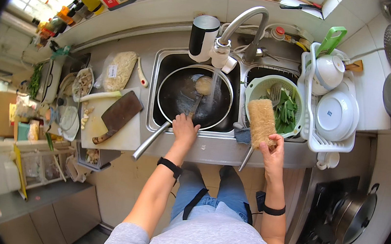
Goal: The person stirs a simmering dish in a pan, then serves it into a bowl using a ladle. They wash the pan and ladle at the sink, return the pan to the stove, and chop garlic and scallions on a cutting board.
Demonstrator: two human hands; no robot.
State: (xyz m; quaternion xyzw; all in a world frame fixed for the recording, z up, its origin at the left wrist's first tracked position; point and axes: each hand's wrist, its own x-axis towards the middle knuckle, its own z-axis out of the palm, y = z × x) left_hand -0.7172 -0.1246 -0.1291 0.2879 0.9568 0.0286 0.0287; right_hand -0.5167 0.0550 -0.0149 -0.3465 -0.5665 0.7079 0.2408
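My left hand holds the handle of a metal ladle, whose round bowl lies inside a black wok. The wok sits in the left sink basin, its metal handle sticking out over the counter's front edge. Water runs from the faucet into the wok. In my right hand is a tan, fibrous scrubbing pad, raised in front of a pale green colander. Green leaves lie in the colander, over the right basin.
Left of the sink, a cleaver lies on a white cutting board beside a leek and a bag of noodles. A white dish rack with bowls stands on the right. A pot sits on the stove.
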